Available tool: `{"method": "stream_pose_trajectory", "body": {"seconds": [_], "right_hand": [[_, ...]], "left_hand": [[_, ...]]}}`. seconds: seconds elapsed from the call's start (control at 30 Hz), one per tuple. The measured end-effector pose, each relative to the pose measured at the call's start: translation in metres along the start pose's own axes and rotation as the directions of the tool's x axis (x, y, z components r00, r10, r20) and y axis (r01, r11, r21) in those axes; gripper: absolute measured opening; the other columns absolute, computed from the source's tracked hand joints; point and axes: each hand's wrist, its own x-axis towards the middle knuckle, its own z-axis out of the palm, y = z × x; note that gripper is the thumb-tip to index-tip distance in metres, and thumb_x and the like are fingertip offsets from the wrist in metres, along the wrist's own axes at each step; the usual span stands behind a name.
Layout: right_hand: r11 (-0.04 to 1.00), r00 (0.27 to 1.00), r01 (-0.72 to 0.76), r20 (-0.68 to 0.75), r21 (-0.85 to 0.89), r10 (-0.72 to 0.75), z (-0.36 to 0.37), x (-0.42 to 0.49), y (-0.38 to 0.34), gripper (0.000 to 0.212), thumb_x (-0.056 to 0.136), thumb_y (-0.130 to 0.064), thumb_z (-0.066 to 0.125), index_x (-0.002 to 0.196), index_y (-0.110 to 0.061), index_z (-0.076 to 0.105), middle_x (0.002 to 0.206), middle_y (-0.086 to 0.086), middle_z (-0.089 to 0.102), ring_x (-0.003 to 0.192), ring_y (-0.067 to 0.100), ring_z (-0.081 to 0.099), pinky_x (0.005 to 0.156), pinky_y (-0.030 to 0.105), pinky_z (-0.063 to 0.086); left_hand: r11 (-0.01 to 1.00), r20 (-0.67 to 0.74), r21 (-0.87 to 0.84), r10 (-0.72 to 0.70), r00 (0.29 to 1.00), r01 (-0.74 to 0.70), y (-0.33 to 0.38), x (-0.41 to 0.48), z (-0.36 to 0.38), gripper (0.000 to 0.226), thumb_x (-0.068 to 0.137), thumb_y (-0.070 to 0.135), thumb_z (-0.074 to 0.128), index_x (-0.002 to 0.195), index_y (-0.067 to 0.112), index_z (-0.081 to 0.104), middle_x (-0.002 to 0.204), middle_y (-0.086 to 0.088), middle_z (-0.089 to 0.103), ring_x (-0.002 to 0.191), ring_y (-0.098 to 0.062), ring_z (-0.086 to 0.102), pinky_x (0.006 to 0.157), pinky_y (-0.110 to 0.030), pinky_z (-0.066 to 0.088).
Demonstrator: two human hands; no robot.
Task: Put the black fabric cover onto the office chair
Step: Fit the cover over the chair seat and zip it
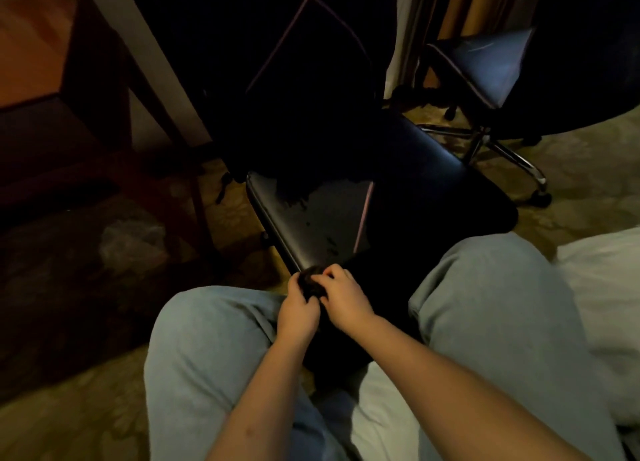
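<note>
Left hand (298, 310) and right hand (344, 297) both clamp their grip on the bunched black fabric cover (309, 283). The office chair (346, 214) corner sits just beyond them, seemingly bare.

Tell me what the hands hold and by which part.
Left hand and right hand both grip the black fabric cover by a bunched edge at the office chair's front corner.

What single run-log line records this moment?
left hand: grips black fabric cover | right hand: grips it too | place: office chair seat's near corner
</note>
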Motion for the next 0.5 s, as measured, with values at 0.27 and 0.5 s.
{"method": "stream_pose_trajectory", "body": {"seconds": [0.27,0.5], "right_hand": [[0.961,0.926,-0.259,-0.258,0.103,0.277,-0.033,0.007,0.034,0.036,0.086,-0.014,0.06,0.121,-0.018,0.062,0.119,0.006,0.049,0.112,0.025,0.049,0.096,0.033,0.044],[0.838,0.744,-0.478,-0.385,0.264,0.546,-0.048,0.01,0.064,0.036,0.091,-0.008,0.054,0.127,-0.013,0.059,0.127,0.006,0.047,0.115,0.025,0.045,0.098,0.032,0.04]], "left_hand": [[0.972,-0.036,0.204,0.125,0.992,-0.115,0.006,-0.002,0.014,0.047,0.097,0.016,0.048,0.143,0.012,0.04,0.149,-0.011,0.035,0.132,-0.027,0.041,0.108,-0.033,0.034],[0.903,0.017,0.389,0.191,0.982,-0.182,0.01,0.0,0.024,0.049,0.099,0.024,0.045,0.147,0.017,0.036,0.16,-0.004,0.017,0.146,-0.022,0.02,0.116,-0.036,0.027]]}}
